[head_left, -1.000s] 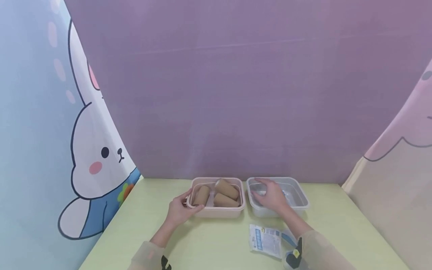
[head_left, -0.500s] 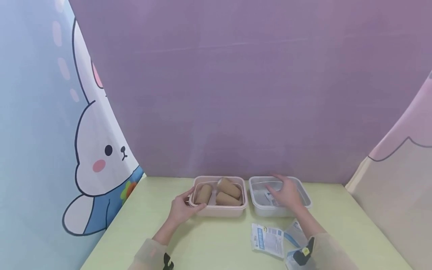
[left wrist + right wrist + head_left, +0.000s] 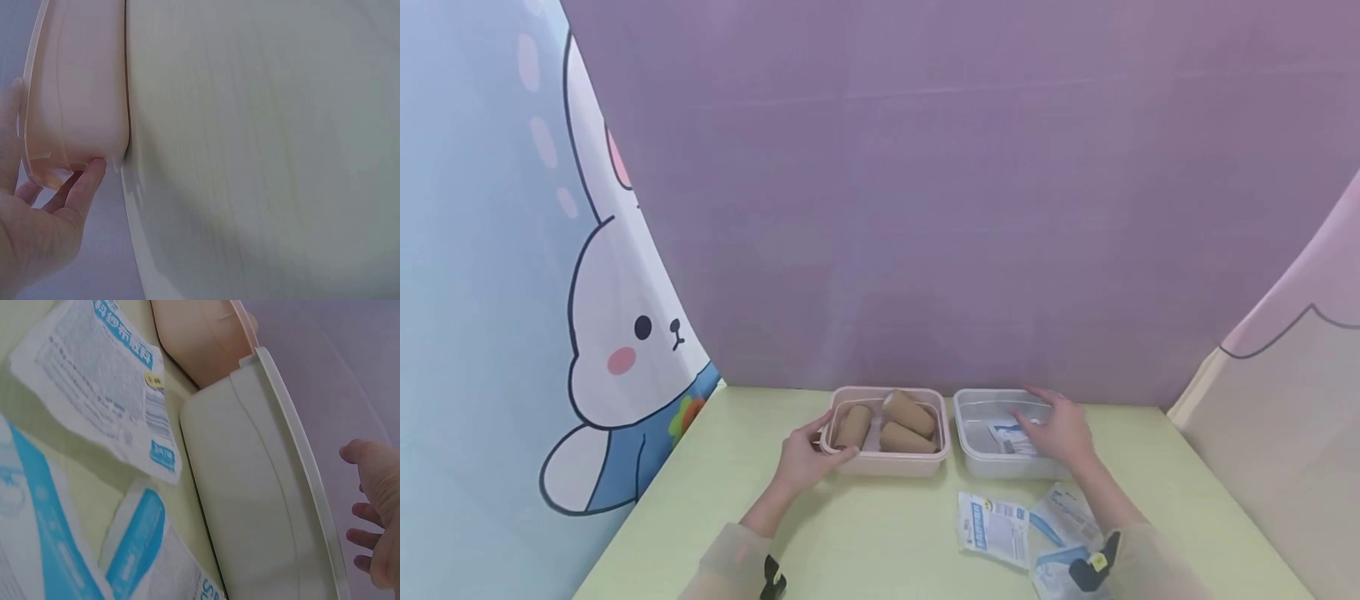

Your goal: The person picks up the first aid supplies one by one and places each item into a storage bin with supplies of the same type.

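Note:
At the left end of a pink plastic bin [image 3: 891,465], my left hand [image 3: 805,461] grips the wall, thumb on the front rim. The left wrist view shows the curled fingers [image 3: 84,187] of that hand on the bin's end. Inside the bin lie three brown cylinders [image 3: 853,427] that look like cardboard rolls. Beside it stands a white plastic bin [image 3: 1007,467] with a white and blue packet [image 3: 1013,438] in it. My right hand [image 3: 1063,432] hovers over this bin's right part, fingers spread, holding nothing visible.
In front of the white bin, three white and blue packets lie on the pale yellow table [image 3: 865,542]: a printed gauze-dressing packet [image 3: 992,529], another packet [image 3: 1069,515] and one [image 3: 1060,573] partly under the right sleeve. A purple curtain [image 3: 887,208] hangs behind.
My right hand has moved from the left part of the white bin to its right part, uncovering the packet inside. The left hand keeps its grip on the pink bin.

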A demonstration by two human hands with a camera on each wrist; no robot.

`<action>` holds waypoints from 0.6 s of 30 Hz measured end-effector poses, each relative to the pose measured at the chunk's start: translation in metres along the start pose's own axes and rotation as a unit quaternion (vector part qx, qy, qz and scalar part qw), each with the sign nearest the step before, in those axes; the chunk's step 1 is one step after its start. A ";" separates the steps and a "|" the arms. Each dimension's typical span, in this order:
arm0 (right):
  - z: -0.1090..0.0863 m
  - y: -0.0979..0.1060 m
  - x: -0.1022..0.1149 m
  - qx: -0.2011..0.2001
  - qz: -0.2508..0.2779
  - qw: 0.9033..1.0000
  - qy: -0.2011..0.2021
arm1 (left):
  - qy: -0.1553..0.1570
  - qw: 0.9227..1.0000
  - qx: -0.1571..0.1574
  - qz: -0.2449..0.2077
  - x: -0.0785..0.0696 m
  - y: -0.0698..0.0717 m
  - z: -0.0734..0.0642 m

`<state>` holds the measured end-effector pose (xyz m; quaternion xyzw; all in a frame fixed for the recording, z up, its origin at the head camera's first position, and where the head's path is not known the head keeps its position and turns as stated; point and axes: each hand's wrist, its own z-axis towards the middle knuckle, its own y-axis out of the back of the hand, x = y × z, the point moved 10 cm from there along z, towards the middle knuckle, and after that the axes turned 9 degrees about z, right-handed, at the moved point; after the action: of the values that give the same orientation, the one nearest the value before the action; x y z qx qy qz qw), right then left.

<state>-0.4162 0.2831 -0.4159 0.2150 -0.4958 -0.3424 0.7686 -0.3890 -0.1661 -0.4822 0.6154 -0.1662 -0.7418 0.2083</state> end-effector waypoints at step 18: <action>-0.019 0.043 -0.035 -0.039 0.014 0.999 -0.015 | -0.009 1.000 -0.008 0.002 -0.001 0.002 0.000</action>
<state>-0.3949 0.3376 -0.4163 0.1730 -0.4964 -0.3538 0.7736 -0.3882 -0.1673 -0.4807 0.6068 -0.1632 -0.7479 0.2139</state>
